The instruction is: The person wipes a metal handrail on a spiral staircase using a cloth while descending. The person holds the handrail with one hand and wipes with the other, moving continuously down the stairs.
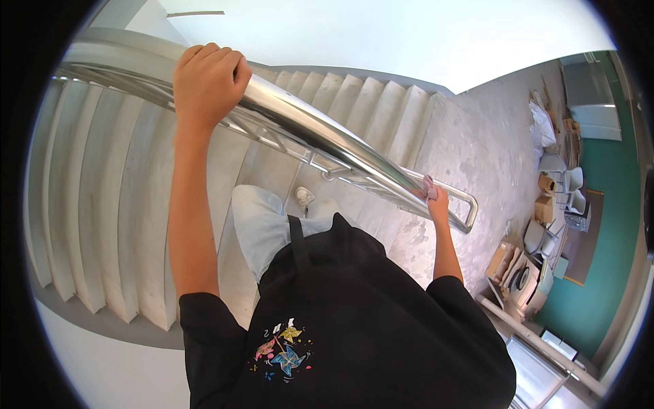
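A polished metal handrail (pixel 327 128) slants across the view from upper left to right, with thinner rails and bars below it. My left hand (pixel 207 84) is wrapped over its thick upper part, knuckles up. Farther along, towards the rail's looped end, my right hand (pixel 438 207) holds a small pink cloth (pixel 430 187) against the metal. Most of the cloth is hidden in the fingers. Beneath my body are concrete steps, and one light-coloured shoe (pixel 304 198) shows on them.
Wide stair treads (pixel 110 199) fill the left side; another flight (pixel 352 105) lies beyond the handrail. A worn concrete floor (pixel 454 138) stretches to the right. White chairs (pixel 576 190), a cardboard box (pixel 543 209), flattened cardboard (pixel 522 278) and a white plastic bag (pixel 542 122) line its far side.
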Available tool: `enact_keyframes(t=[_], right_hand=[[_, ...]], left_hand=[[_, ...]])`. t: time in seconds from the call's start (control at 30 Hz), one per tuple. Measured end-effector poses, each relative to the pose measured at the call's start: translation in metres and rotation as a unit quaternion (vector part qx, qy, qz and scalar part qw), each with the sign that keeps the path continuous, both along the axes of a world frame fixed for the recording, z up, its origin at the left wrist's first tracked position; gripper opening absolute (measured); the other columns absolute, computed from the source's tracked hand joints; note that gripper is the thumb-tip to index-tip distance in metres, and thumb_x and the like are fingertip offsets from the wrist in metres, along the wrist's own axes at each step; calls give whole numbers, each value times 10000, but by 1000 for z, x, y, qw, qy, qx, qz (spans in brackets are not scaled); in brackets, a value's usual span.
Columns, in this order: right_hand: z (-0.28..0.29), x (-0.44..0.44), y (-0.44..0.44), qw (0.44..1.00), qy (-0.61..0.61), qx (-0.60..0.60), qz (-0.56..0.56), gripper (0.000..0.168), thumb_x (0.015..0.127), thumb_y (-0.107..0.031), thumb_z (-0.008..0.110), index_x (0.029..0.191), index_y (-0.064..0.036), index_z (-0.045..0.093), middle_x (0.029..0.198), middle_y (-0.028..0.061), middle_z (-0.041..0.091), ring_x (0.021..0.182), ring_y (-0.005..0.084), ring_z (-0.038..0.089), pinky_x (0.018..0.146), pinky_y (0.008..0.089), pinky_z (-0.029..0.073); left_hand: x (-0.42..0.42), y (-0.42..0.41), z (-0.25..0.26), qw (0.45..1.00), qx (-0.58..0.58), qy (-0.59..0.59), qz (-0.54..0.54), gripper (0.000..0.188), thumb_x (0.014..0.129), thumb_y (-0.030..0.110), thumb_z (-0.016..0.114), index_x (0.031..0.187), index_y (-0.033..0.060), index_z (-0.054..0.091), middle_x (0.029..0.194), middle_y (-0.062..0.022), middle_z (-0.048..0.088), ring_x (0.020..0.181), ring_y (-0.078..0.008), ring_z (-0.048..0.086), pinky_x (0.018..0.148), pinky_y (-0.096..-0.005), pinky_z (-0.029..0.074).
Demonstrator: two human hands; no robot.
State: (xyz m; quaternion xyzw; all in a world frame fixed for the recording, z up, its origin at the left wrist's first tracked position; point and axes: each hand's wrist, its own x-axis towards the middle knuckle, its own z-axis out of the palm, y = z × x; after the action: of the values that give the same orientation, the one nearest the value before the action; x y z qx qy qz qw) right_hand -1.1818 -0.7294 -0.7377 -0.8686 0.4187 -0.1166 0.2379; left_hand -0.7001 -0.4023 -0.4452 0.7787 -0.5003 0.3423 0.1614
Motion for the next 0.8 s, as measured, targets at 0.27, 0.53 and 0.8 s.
enact_keyframes(t=[0.27,0.53,0.8], right_hand=[[36,29,64,999,-20,-30,-11,746,582,79,543,1301,-116,508,1311,189,456,1295,422,343,1123,495,219],[53,45,119,995,-60,5,-85,900,580,110,525,1438,-122,377,1410,264,287,1320,470,230,1128,543,166],[42,74,127,970,-56,27,-237,901,593,121,493,1437,-179,396,1393,255,245,1269,458,247,1095,520,224]], left_hand=[[1,0,0,999,34,2,27,168,825,103,608,657,100,602,666,14,619,692,-174,587,761,-320,463],[8,3,-2,999,-10,-28,-12,154,769,112,636,617,121,618,618,18,609,636,-173,581,726,-309,485],[7,0,-2,999,-16,-30,1,185,755,113,647,585,121,575,591,22,586,604,-172,556,709,-304,484]])
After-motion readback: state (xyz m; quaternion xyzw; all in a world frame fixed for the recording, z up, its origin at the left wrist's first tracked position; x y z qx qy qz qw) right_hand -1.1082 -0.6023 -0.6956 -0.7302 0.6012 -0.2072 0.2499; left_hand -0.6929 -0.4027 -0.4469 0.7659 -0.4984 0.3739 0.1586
